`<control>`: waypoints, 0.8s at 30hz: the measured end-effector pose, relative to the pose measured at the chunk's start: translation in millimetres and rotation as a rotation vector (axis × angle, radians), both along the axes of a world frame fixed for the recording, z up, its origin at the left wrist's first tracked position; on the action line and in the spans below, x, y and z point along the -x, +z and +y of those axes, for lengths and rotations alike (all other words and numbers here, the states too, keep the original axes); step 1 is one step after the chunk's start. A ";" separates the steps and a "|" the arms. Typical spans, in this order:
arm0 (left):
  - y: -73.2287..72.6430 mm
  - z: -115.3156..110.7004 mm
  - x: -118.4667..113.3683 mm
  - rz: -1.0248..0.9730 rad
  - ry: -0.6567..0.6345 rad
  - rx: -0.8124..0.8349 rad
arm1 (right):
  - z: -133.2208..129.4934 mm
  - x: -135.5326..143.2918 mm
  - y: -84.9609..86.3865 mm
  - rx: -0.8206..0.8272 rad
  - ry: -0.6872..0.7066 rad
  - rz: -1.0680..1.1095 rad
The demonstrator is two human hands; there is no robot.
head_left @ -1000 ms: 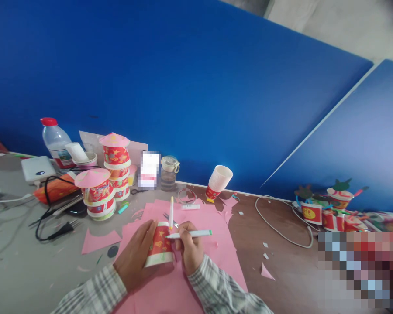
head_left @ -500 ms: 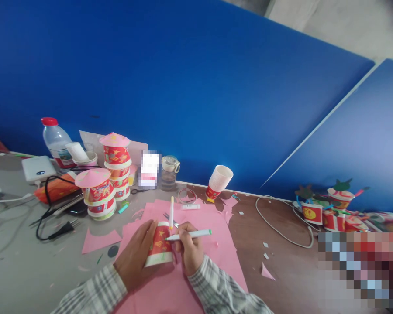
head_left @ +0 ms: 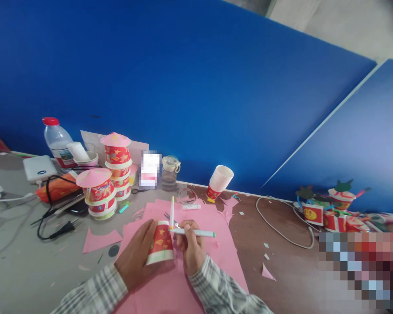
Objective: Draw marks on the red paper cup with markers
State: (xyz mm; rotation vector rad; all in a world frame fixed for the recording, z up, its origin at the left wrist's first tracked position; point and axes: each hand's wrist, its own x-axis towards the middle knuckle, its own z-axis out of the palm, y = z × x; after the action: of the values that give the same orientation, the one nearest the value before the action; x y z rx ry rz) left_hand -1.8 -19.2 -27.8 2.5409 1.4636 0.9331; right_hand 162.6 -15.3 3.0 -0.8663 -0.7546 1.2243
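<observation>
My left hand point(head_left: 138, 254) is wrapped round the left side of a red paper cup point(head_left: 161, 243) with yellow star patterns and a white rim, lying on its side over pink paper point(head_left: 216, 261). In my right hand point(head_left: 192, 249) is a white marker point(head_left: 199, 233) with a green end, pinched between thumb and fingers, its tip close to the cup's right edge. A second marker point(head_left: 172, 211), white and yellow, lies just beyond the cup. Scissors, partly hidden, are beside it, and a white tube point(head_left: 191, 207) rests farther back.
Stacked cup towers point(head_left: 100, 194) with pink paper roofs, a bottle point(head_left: 58, 144) and a black plug cable point(head_left: 63, 229) are on the left. A lidded jar point(head_left: 169, 174) and stacked cups point(head_left: 220, 181) stand behind. Decorated cups point(head_left: 312, 214) and a white cable point(head_left: 283, 242) are on the right.
The marker in my right hand has moved slightly right and up, its tip shifting from the cup's printed face to near its right edge. My left hand keeps its hold on the cup.
</observation>
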 end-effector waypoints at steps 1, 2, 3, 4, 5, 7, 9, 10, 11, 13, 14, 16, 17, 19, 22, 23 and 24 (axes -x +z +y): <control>-0.7 0.3 0.1 0.001 0.003 0.005 | -0.5 0.4 -0.2 -0.006 -0.001 -0.008; -1.4 0.6 0.1 0.002 0.005 0.007 | -1.0 0.9 -0.2 -0.011 -0.001 -0.012; -1.9 1.1 0.2 0.002 0.005 0.008 | -1.6 1.3 -0.1 -0.015 0.005 -0.012; -2.3 1.5 0.2 0.000 0.005 0.005 | -2.4 1.8 0.2 -0.017 0.017 -0.010; -2.6 1.8 0.1 -0.003 0.005 -0.002 | -3.3 2.2 0.6 -0.016 0.031 -0.006; -2.8 2.0 0.0 -0.007 0.004 -0.017 | -5.3 2.9 1.4 -0.013 0.063 -0.001; -2.7 1.6 -0.2 -0.007 0.005 -0.020 | -7.4 3.1 2.3 -0.011 0.090 -0.001; -2.6 1.2 -0.3 -0.006 0.004 -0.020 | -8.2 3.1 2.7 -0.011 0.096 -0.002; -2.4 0.9 -0.3 -0.005 0.004 -0.019 | -8.7 2.9 3.0 -0.013 0.097 -0.005; -2.0 0.4 -0.5 -0.008 0.003 -0.017 | -8.6 2.2 3.3 -0.025 0.082 -0.025; -1.7 0.2 -0.5 -0.012 0.006 -0.017 | -8.0 1.7 3.3 -0.036 0.069 -0.041; -1.1 0.1 -0.5 -0.013 0.011 -0.016 | -6.1 0.6 3.3 -0.065 0.036 -0.087; -0.8 0.1 -0.5 -0.011 0.015 -0.016 | -5.1 0.2 3.4 -0.078 0.016 -0.112; 0.1 0.1 -0.7 0.004 0.018 -0.014 | -3.8 -0.5 4.2 -0.098 -0.019 -0.155; 1.6 0.1 -1.3 0.014 0.016 -0.001 | -5.0 -0.6 6.6 -0.110 -0.029 -0.216; 2.0 0.1 -1.7 0.010 0.013 0.006 | -6.1 -0.3 7.2 -0.115 -0.021 -0.242; 2.2 0.1 -2.0 0.003 0.012 0.010 | -7.2 0.3 7.4 -0.123 -0.014 -0.275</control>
State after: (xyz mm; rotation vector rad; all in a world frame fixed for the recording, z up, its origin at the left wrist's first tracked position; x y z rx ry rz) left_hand 0.2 -19.1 -25.7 2.5307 1.4821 0.9207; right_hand 162.3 -22.5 10.4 -0.9472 -1.0320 1.0453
